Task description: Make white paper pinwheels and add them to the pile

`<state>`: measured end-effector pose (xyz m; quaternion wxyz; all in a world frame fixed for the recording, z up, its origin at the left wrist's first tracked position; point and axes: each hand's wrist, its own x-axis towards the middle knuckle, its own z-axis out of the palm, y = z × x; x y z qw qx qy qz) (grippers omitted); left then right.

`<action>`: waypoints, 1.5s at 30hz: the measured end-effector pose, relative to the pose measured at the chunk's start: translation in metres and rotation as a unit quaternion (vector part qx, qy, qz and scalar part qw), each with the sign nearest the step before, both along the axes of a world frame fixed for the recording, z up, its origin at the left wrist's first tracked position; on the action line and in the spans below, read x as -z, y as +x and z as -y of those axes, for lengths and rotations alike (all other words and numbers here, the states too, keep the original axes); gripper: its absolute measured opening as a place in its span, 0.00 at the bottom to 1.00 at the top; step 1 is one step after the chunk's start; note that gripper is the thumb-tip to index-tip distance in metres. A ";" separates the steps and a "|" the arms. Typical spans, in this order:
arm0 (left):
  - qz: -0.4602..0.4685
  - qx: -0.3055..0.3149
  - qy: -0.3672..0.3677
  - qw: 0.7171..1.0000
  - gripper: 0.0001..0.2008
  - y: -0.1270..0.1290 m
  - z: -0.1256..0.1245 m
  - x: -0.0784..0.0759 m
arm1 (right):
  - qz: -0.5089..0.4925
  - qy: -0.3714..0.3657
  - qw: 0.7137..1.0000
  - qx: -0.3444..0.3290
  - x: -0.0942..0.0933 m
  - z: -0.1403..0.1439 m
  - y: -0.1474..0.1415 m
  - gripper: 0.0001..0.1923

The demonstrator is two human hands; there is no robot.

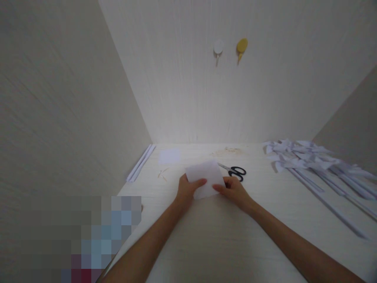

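**Two hands gripping a white sheet over a pale desk**

Forearms are stretching in from the bottom edge, nearest the lens, and meeting at mid-desk. Biggest of all, the pale wood-grain desk top (pixel 212 236) is running back to the cream walls. Off to the right, a heap of white paper pinwheels on long white sticks (pixel 312 161) is sprawling across the surface. At far left, two white paper strips (pixel 140 163) are lying along the wall. Now the centre: the white rectangular paper sheet (pixel 206 177) is sitting lifted just above the desk, the left hand (pixel 186 193) pinching its left edge, thumb on top, the right hand (pixel 235 192) clasping its right edge. Just behind, black-handled scissors (pixel 235 171) are lying flat. Smallest, a white wall hook (pixel 218 48) and a yellow wall hook (pixel 242 47) are hanging side by side.
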<state>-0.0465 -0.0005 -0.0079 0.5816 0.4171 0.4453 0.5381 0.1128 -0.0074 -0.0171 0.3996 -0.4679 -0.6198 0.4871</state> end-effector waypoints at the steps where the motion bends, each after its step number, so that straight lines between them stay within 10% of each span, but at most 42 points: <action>1: 0.018 -0.002 -0.007 1.000 0.21 0.001 0.001 -0.001 | 0.003 -0.001 1.000 -0.004 0.001 0.000 0.000 0.16; 19: 0.236 -0.050 -0.022 0.970 0.13 -0.016 -0.018 -0.005 | 0.012 0.024 0.999 0.026 0.002 -0.001 0.005 0.20; 24: 0.117 0.099 -0.013 0.988 0.17 -0.002 -0.006 -0.003 | -0.041 0.011 0.997 0.064 0.002 0.000 0.004 0.16; 34: -0.106 0.162 -0.015 0.981 0.15 -0.002 0.003 -0.002 | -0.243 -0.095 0.964 0.055 0.003 0.000 0.003 0.16; 45: -0.054 0.169 -0.003 0.984 0.16 -0.004 -0.003 0.007 | -0.349 -0.174 0.921 -0.013 -0.006 0.001 0.003 0.16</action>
